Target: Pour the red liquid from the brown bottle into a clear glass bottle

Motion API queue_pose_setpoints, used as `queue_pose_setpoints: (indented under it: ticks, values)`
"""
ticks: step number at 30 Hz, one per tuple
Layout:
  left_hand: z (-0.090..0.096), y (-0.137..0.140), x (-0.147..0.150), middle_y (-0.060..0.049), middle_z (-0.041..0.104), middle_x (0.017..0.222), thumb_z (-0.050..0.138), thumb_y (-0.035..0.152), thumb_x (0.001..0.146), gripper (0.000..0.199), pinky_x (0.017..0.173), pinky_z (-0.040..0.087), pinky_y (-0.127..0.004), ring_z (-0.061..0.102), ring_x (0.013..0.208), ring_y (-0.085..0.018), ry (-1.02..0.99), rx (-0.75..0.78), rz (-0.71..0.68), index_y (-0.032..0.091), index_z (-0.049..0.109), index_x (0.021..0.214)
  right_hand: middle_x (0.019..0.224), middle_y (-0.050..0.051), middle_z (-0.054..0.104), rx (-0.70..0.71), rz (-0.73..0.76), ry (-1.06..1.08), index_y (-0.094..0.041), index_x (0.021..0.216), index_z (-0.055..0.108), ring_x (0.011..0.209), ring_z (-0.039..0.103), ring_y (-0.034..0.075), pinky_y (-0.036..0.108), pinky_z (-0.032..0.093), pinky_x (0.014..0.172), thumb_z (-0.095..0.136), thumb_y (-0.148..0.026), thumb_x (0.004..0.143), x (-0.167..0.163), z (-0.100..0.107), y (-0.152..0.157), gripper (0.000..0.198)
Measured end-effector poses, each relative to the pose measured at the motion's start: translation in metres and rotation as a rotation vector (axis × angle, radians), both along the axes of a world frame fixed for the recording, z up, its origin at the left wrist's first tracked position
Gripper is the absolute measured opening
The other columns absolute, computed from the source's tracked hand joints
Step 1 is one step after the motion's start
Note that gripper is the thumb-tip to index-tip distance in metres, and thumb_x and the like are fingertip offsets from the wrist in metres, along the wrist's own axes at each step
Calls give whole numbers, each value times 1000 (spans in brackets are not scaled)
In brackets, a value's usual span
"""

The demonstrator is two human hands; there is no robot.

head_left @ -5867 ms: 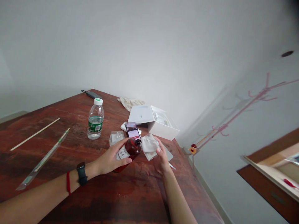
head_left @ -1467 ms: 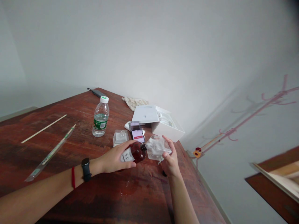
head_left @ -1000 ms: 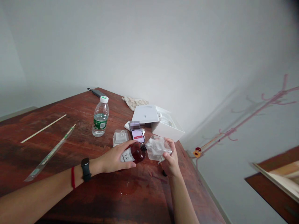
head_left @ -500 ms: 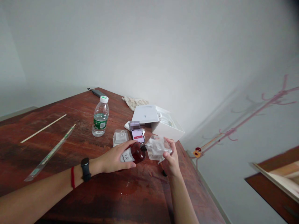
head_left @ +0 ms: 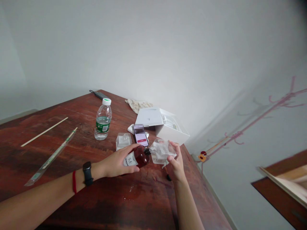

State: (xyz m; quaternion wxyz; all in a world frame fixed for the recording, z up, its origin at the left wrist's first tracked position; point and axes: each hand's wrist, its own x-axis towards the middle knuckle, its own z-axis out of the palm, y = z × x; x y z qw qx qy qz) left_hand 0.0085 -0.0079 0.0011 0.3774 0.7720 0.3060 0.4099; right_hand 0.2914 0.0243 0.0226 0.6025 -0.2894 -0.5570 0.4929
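Wrapped around a dark amber bottle (head_left: 141, 157) with a white label is my left hand (head_left: 120, 161). The bottle lies tilted on its side, its black neck pointing right. My right hand (head_left: 177, 161) grips a clear, square-sided glass bottle (head_left: 162, 151), also tilted, with its mouth facing the amber bottle's neck. The two mouths meet or nearly touch; whether liquid passes between them is too small to tell. Just behind the amber bottle are a phone (head_left: 141, 139) with a lit screen and a clear square container (head_left: 123, 140).
A water bottle (head_left: 103, 123) stands upright on the wooden table (head_left: 79, 108). To its left lie a bare stick (head_left: 45, 131) and a wrapped pair of chopsticks (head_left: 55, 155). An open white box (head_left: 171, 131) and a cloth (head_left: 137, 104) are at the back. A pink coat rack (head_left: 259, 116) is right.
Almost nothing differs. Both hands keep their hold, and the two bottles stay mouth to mouth, with only a very slight shift of my left forearm.
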Motion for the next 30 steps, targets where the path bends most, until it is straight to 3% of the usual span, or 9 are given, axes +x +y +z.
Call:
queue_pose_setpoints:
  ticks: [30]
  values:
    - [-1,1,-1,-14,54,159,82,48,89,82,124,38,-54,55,143,-37,10,4,-4,25,43,157,122,11,79,2,-35,1,-30,123,60,108,76,39,52,63,88,100,-45,62,-1,0,-2,75]
